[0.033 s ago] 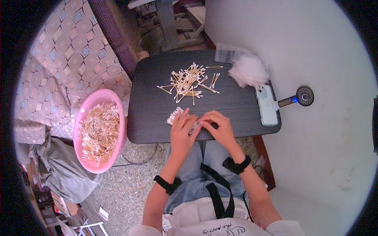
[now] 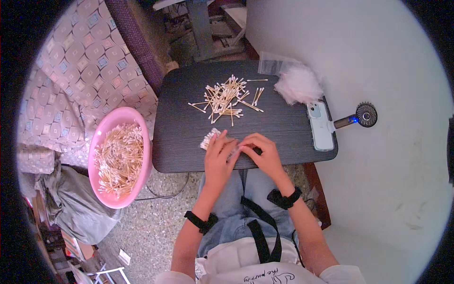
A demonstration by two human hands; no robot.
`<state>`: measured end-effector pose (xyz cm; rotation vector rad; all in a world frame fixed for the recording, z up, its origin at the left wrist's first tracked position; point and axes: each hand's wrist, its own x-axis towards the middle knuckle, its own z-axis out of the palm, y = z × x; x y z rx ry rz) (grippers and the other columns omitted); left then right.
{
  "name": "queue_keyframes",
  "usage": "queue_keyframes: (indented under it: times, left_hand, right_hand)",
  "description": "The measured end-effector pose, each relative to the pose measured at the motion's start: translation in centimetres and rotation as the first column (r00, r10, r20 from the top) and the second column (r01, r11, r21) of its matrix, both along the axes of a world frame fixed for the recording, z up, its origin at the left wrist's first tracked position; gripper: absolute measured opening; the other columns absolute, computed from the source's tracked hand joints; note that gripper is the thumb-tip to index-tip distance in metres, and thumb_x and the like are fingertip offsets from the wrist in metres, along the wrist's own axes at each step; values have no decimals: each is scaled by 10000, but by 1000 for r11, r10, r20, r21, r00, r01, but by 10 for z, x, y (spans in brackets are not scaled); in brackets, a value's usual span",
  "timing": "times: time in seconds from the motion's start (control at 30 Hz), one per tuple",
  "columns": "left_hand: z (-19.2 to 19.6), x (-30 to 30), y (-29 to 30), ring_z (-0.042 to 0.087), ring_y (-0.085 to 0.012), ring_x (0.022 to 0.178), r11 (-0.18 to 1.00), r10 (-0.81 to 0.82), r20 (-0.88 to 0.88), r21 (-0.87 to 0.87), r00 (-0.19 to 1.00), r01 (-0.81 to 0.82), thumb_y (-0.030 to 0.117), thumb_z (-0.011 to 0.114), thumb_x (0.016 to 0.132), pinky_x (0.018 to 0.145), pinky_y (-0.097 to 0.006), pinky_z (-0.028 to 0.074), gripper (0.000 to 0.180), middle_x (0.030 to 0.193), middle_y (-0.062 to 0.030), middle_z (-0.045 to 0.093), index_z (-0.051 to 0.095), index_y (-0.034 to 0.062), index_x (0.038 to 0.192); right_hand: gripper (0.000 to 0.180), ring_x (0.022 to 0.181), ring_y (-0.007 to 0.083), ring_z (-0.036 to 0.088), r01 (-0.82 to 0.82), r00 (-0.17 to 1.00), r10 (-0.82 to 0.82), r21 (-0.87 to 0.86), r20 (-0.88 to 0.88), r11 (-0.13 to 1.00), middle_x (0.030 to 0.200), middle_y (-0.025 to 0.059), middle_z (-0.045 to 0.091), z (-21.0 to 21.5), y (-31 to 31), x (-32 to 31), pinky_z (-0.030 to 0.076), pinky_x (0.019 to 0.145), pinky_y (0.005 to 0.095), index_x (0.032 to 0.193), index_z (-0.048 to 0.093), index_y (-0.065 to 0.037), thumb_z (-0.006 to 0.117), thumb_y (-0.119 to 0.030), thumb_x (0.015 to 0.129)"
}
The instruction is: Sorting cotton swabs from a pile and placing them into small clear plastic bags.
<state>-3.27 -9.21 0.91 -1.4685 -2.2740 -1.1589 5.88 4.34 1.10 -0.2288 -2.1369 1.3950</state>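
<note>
A small clear plastic bag packed with cotton swabs (image 2: 207,139) lies near the table's front edge, white tips bunched at its left end. My left hand (image 2: 219,162) is closed over the bag, fingers across its top and thumb towards its right end. At that right end my right hand (image 2: 266,155) pinches the plastic between thumb and forefinger, close to the left thumb. The fingers hide much of the bag's middle. Beyond the hands, a loose heap of cotton swabs (image 2: 226,98) is spread on the dark table (image 2: 179,142), with a few strays around it.
A pink basin (image 2: 148,158) full of cotton swabs stands left of the table. On the table's right side are a pile of clear plastic bags (image 2: 299,84) and a pale phone (image 2: 322,131). A small black fan (image 2: 366,115) sticks out beside the phone, near the white wall (image 2: 397,175).
</note>
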Motion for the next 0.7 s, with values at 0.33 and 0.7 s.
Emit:
queue_keyframes:
  times: [0.33, 0.7]
  left_hand:
    - [-9, -8, 1, 466, -307, 1224, 993, 42, -181, -105, 983, -62, 47, 600, 758, 1037, -440, 348, 460, 1286, -134, 519, 529, -8, 1209]
    - [-11, -12, -3, 388, -304, 1292, 987, 17, -146, -156, 989, -39, 22, 557, 782, 1078, -421, 298, 509, 1335, -149, 470, 470, -9, 1283]
  right_hand:
    - [115, 699, 197, 564, -90, 996, 90, -16, 11, 996, 794, 87, 577, 3, 1, -1, 449, 633, 289, 831, 604, 1, 648, -104, 814]
    - [87, 754, 193, 568, -112, 992, 113, -13, 55, 994, 830, 92, 570, 7, -3, -2, 454, 680, 285, 827, 585, 13, 632, -59, 814]
